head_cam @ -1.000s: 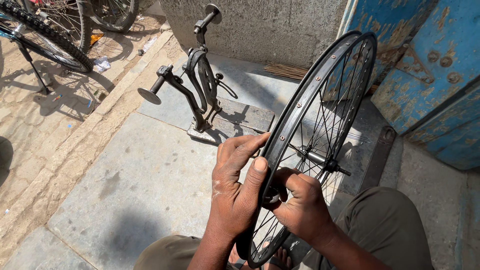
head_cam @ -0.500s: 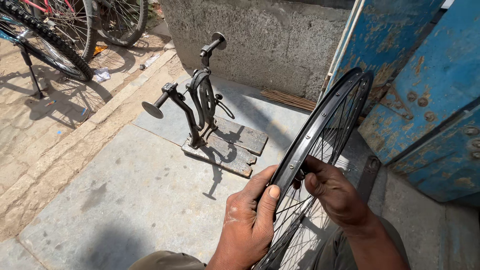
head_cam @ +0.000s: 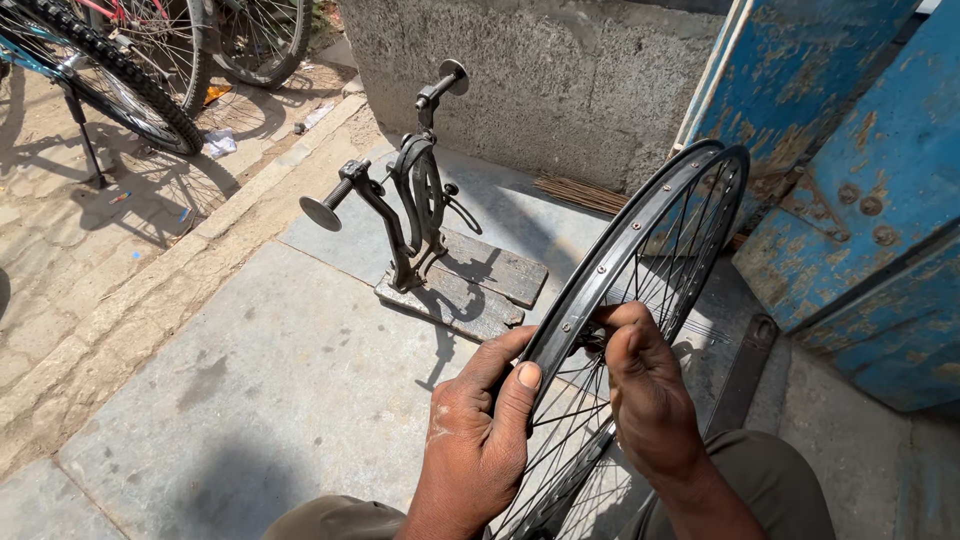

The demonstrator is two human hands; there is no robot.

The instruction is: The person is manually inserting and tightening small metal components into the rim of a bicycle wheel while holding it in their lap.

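Observation:
A black spoked bicycle wheel rim (head_cam: 655,215) stands upright on edge between my knees, its far side pointing toward the blue door. My left hand (head_cam: 478,440) grips the near left side of the rim, thumb laid along its outer face. My right hand (head_cam: 645,395) reaches in among the spokes (head_cam: 690,250) on the right side, fingertips pinched together near the rim's inner edge; what they pinch is too small to see.
A metal wheel-truing stand (head_cam: 415,215) on a wooden base (head_cam: 465,290) stands on the stone slab ahead. A rough concrete wall (head_cam: 560,80) is behind it, a worn blue metal door (head_cam: 860,190) at right. Parked bicycles (head_cam: 130,70) stand at upper left.
The wheel has turned in my hands and my view has lifted. My right hand moved from the hub area up to the spokes near the rim. My left hand keeps its grip.

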